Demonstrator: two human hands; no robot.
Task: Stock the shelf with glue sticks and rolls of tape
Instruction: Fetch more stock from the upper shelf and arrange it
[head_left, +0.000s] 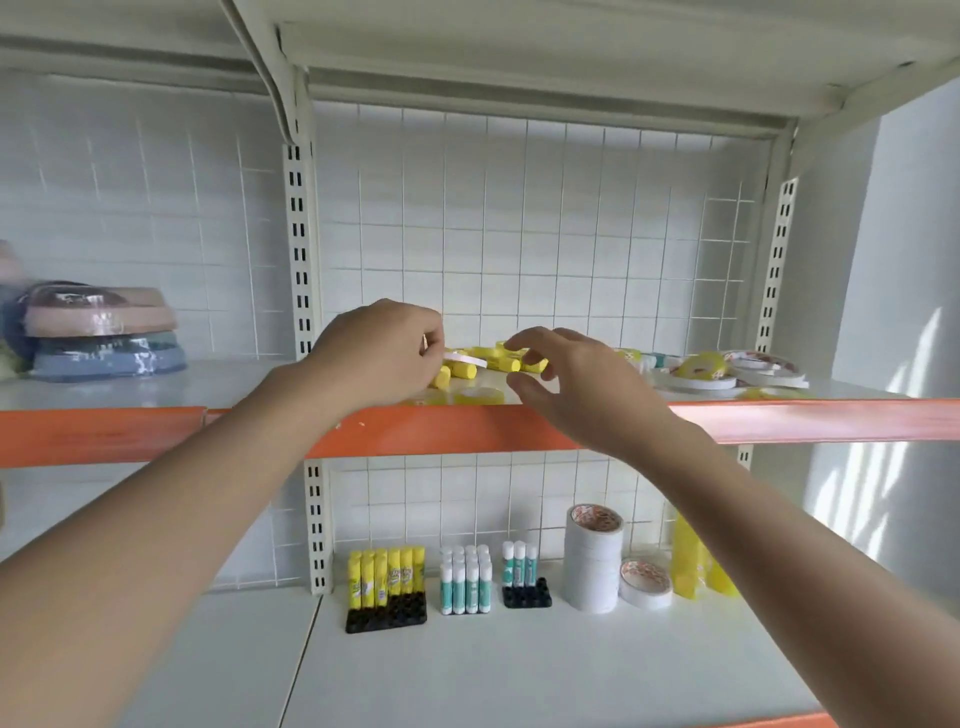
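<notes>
Yellow glue sticks (498, 358) and flat rolls of tape (717, 371) were seen scattered on the orange-edged upper shelf (779, 421), where a thin white roll (464, 358) was pinched in the left hand (382, 353) while the right hand (566, 379) was held beside it, fingers spread and empty. The roll would best be gripped by its rim, it was judged, and carried down level to the tape stack (594, 558) on the lower shelf (519, 670), clear of the upright sticks.

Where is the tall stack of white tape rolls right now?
In the head view, the tall stack of white tape rolls stands right of centre on the lower shelf, between the black holder of teal glue sticks and a single tape roll.
</notes>
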